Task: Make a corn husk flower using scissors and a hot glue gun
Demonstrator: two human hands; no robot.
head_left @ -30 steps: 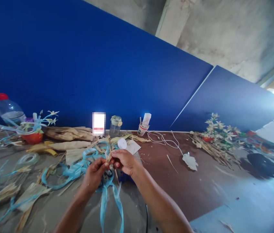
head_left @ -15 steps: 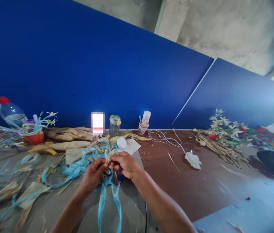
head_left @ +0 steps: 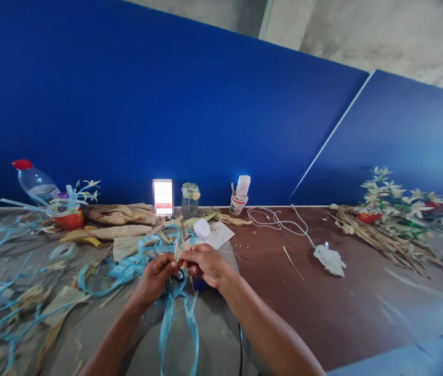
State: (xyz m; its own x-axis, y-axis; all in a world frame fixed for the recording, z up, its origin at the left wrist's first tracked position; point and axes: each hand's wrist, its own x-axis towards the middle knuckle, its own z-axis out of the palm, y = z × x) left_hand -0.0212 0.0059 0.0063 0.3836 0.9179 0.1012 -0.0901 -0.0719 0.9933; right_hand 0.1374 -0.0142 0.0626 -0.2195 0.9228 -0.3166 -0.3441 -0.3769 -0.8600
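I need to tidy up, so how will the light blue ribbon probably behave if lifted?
The light blue ribbon would probably be floppy, since its strips bend and twist in loose curves. It is likely light, looking thin and flat. It might catch, as its loops lie among pale husk pieces.

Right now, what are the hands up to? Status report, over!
Left hand and right hand both pinching. Small pale piece between their fingertips, tip up. Light-blue ribbon close by, could snag.
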